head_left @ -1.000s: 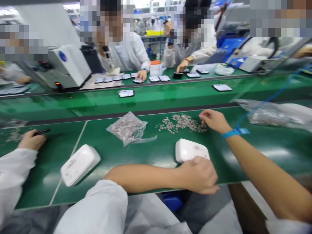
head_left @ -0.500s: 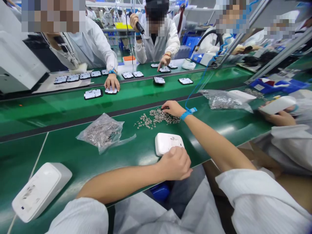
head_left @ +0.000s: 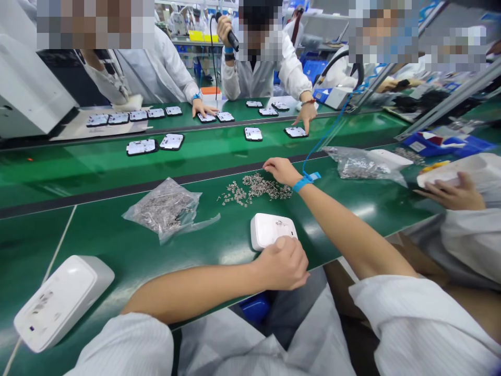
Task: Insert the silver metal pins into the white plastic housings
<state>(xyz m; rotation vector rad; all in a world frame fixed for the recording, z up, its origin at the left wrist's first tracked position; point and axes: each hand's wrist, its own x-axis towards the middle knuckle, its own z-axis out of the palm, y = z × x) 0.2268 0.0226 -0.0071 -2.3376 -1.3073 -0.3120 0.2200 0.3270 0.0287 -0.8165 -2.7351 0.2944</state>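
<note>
The left hand (head_left: 282, 262) grips the near edge of the white housing (head_left: 271, 230); the right hand (head_left: 281, 170) pinches, seemingly, at the far heap of small metal parts (head_left: 256, 188), which could scatter if brushed.

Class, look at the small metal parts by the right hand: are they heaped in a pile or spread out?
Spread out. The small metal parts lie scattered loose in a thin layer on the green bench, under the right hand's fingertips.
</note>
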